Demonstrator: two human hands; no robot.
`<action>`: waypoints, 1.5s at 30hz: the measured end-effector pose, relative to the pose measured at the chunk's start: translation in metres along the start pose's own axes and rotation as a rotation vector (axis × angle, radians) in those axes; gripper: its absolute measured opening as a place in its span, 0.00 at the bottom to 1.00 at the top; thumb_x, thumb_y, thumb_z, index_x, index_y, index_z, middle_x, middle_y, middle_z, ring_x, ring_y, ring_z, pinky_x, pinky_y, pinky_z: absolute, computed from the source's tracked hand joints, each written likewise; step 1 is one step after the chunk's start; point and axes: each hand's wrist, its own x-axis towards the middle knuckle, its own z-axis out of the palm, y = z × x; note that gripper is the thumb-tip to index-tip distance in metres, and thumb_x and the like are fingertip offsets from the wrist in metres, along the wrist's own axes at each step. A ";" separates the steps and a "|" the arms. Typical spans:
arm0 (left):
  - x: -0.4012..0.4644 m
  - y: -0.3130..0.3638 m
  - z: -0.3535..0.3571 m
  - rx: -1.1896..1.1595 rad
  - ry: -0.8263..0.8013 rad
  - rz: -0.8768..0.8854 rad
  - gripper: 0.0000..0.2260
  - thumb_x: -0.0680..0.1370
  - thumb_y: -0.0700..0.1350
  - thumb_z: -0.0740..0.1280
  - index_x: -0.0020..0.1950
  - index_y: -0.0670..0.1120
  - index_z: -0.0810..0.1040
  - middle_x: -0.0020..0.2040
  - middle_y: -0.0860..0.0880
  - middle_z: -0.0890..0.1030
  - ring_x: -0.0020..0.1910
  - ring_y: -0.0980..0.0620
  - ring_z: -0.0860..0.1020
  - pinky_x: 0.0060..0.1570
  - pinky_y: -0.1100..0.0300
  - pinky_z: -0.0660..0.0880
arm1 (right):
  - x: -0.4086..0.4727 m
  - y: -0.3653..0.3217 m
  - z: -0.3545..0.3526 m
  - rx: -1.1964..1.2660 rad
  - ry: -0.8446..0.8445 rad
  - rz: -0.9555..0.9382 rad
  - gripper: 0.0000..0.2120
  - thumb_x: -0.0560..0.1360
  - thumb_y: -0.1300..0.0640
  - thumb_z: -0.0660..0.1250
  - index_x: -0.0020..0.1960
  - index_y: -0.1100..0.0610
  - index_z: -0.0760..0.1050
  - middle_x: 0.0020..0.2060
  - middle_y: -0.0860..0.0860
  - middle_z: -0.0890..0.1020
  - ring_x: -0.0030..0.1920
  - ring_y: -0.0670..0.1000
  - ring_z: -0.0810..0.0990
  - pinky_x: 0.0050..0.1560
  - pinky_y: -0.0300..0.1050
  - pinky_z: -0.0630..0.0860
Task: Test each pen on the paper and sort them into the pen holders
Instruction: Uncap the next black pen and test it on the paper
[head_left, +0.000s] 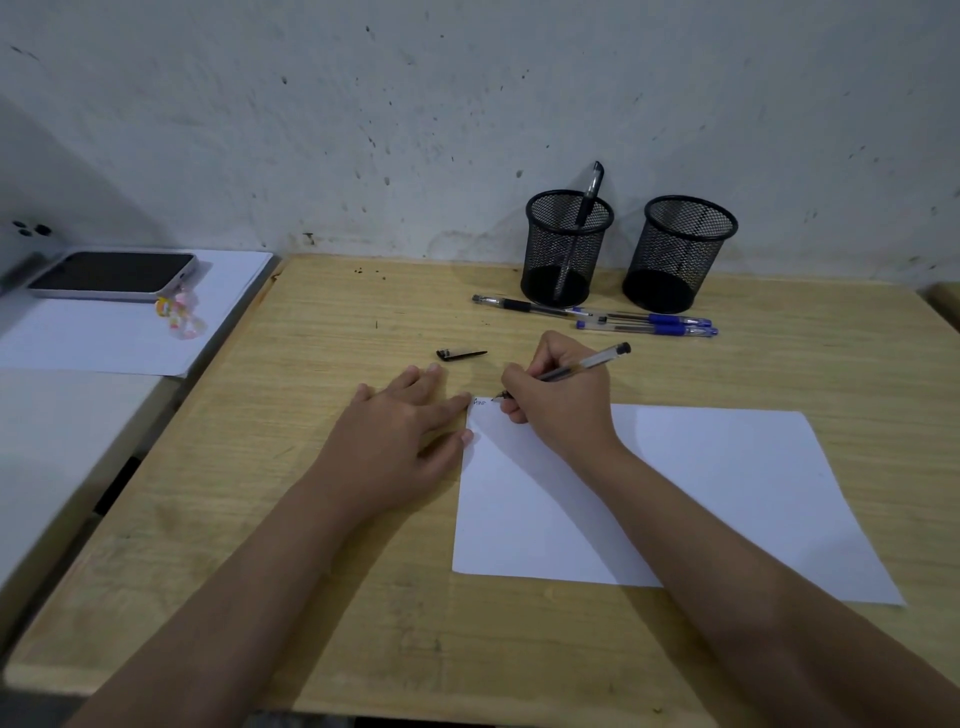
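Note:
My right hand (558, 397) grips a clear black-ink pen (587, 364), its tip on the top left corner of a white paper sheet (727, 493) beside small written marks. My left hand (400, 431) lies flat on the table, fingertips on the paper's left edge. A black pen cap (461, 355) lies just beyond my left hand. Two black mesh pen holders stand by the wall: the left holder (566, 249) has one black pen (587, 208) in it, while no pen shows in the right holder (675, 254). A black pen (519, 305) and blue pens (649, 323) lie in front of them.
The wooden table (311, 519) meets a stained wall at the back. To the left, a lower white surface carries a white sheet (104, 338), a dark phone (111, 274) and a small colourful charm (179, 314).

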 end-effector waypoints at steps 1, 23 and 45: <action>0.000 0.000 0.000 0.001 -0.001 0.002 0.30 0.71 0.65 0.47 0.69 0.57 0.68 0.75 0.48 0.62 0.75 0.49 0.58 0.67 0.37 0.58 | 0.000 0.000 0.000 -0.003 -0.007 0.001 0.11 0.69 0.70 0.66 0.33 0.65 0.66 0.27 0.69 0.75 0.26 0.57 0.80 0.24 0.43 0.73; 0.000 0.004 -0.002 0.022 -0.009 0.002 0.31 0.71 0.64 0.46 0.69 0.56 0.69 0.75 0.47 0.62 0.74 0.47 0.59 0.66 0.36 0.59 | 0.000 -0.001 -0.002 -0.018 0.005 0.007 0.12 0.68 0.70 0.67 0.32 0.62 0.65 0.26 0.64 0.74 0.26 0.59 0.81 0.23 0.42 0.74; 0.000 0.005 -0.005 0.040 -0.032 0.001 0.32 0.70 0.65 0.44 0.70 0.57 0.67 0.75 0.49 0.61 0.75 0.49 0.57 0.66 0.38 0.59 | 0.002 -0.007 -0.007 0.094 0.153 0.138 0.14 0.70 0.69 0.65 0.31 0.58 0.64 0.26 0.61 0.75 0.23 0.52 0.79 0.22 0.39 0.73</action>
